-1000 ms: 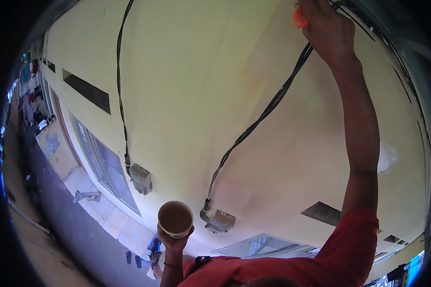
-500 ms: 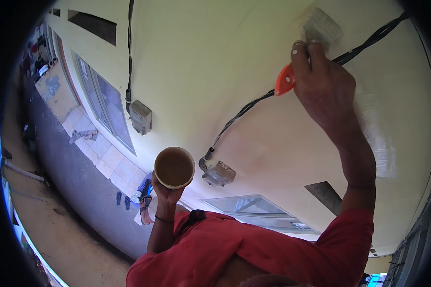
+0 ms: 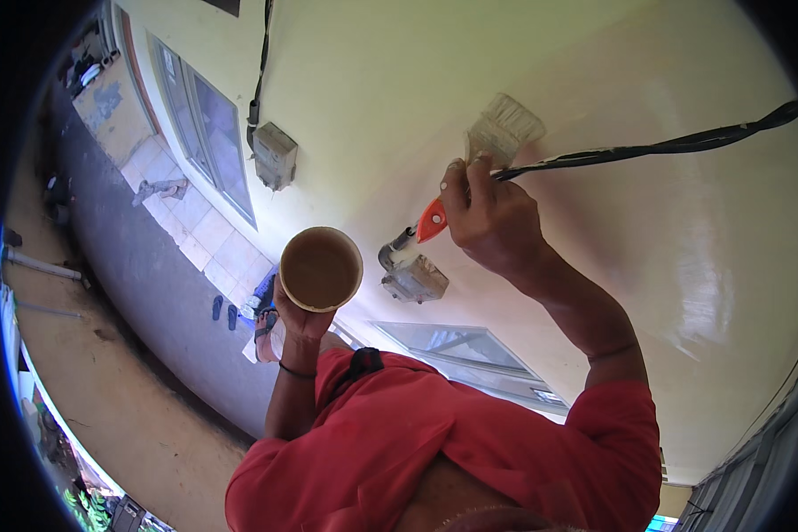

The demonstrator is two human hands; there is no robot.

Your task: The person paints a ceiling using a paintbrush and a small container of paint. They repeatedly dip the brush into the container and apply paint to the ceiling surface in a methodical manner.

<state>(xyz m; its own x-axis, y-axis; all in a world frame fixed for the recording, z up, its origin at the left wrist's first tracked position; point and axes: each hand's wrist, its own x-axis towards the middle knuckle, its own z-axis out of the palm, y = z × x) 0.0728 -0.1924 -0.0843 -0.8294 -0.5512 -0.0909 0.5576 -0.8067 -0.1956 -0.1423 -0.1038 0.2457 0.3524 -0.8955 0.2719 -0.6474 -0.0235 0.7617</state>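
Brush [image 3: 505, 133]: it has come down nearer to you and to the left, so it seems you are now brushing closer to the right box [image 3: 418, 280]. Its hairs look to be on the wall [image 3: 390, 115], just beside the right cable [image 3: 665, 149]. There is one brush.
Right hand [image 3: 496, 213]: your fingers [image 3: 455, 182] are closed tight on the brush, just past its orange handle [image 3: 432, 220].
Tub [image 3: 319, 241]: one, brown inside, left of the brush. The two are closer together than half a second ago.
Left hand [image 3: 303, 319]: it has stayed on the tub, wrapped round the near side. Some fingers are hidden.
Boxes: two, both gray, the right one and the left box [image 3: 276, 157].
Cables: two, both black. The left cable [image 3: 260, 80] goes down toward the left box; the right one goes behind your hand.
Windows: two that show, the left window [image 3: 206, 124] and the near window [image 3: 470, 355].
Slippers [image 3: 217, 308]: two, on the ground [image 3: 151, 266], left of the tub.
Rag [image 3: 161, 189]: one, on the tiles [image 3: 199, 226], farther left.
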